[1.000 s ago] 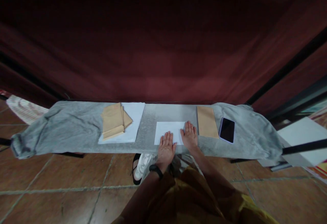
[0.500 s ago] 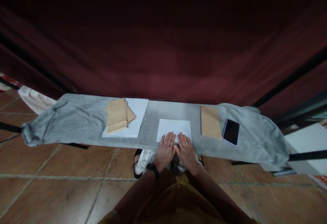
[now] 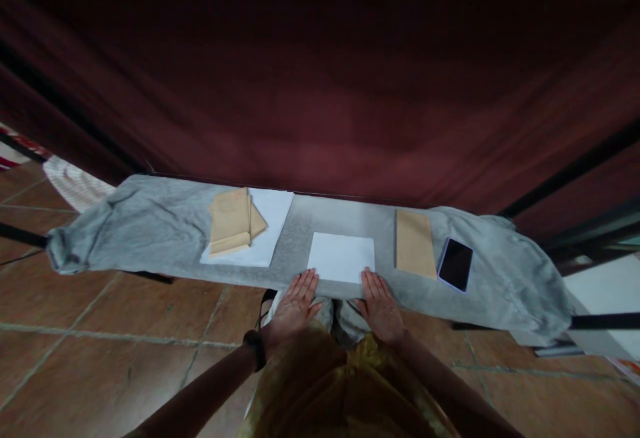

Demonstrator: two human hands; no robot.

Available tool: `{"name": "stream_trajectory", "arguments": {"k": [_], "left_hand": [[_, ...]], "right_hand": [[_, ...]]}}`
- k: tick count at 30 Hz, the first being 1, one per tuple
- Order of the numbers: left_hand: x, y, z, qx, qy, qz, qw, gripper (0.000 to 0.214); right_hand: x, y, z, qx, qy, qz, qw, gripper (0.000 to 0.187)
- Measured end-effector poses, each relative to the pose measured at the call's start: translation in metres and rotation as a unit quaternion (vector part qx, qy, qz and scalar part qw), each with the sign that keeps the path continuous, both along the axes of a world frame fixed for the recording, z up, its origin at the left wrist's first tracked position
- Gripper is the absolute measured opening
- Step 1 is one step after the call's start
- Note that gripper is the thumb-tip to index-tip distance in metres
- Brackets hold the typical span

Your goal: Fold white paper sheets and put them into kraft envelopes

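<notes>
A white sheet of paper point(image 3: 341, 257), apparently folded to a small rectangle, lies flat in the middle of the grey cloth-covered bench point(image 3: 295, 241). At its near left corner rests my left hand point(image 3: 294, 301), fingers stretched out and a dark band on the wrist. My right hand point(image 3: 381, 305) lies by the near right corner, its fingers straight too. Neither hand holds anything. Right of the paper is a brown paper envelope point(image 3: 415, 243). To the left, several brown envelopes point(image 3: 229, 218) lie on a stack of larger white paper point(image 3: 274, 211).
A phone with a dark screen point(image 3: 455, 264) lies right of the single envelope. Behind the bench hangs a dark red curtain point(image 3: 320, 125). Black metal bars point(image 3: 605, 321) stand at both ends, and the floor is tiled point(image 3: 165, 318).
My hands have slid apart and toward me, from side by side on the paper's near edge to its two near corners. More of the paper shows now.
</notes>
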State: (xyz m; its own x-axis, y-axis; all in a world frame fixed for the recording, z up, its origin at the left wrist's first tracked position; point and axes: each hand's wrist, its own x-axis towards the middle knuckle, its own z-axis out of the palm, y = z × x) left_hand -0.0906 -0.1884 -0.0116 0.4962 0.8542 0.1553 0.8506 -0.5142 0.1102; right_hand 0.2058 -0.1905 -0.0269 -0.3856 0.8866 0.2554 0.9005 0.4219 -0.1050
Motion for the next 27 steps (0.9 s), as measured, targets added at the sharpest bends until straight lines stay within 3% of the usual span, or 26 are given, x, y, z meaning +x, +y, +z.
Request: {"name": "stream_trajectory", "arguments": {"k": [4,9,13,17,21,27], "left_hand": [[0.015,0.000,0.010,0.012,-0.015,-0.011,1.000,0.065],[0.086,0.021,0.008,0.016,-0.045,-0.038,0.998,0.064],[0.118,0.036,0.001,0.026,-0.056,0.022,0.998,0.060],[0.116,0.033,-0.005,0.042,-0.059,0.031,0.997,0.059],[0.110,0.026,-0.008,0.036,-0.045,0.022,0.998,0.061],[0.108,0.027,-0.007,0.040,-0.046,0.018,0.998,0.055]], "right_hand": [[0.001,0.002,-0.002,0.006,-0.002,0.008,1.000,0.070],[-0.002,0.001,-0.007,0.012,0.014,0.010,1.000,0.072],[0.000,0.001,0.001,0.002,0.036,0.001,0.999,0.063],[-0.001,0.017,0.015,-0.036,0.066,-0.012,0.997,0.046],[-0.022,0.054,0.022,-0.059,0.106,-0.020,0.992,0.047],[-0.049,0.098,0.022,-0.103,0.071,-0.043,0.991,0.052]]}}
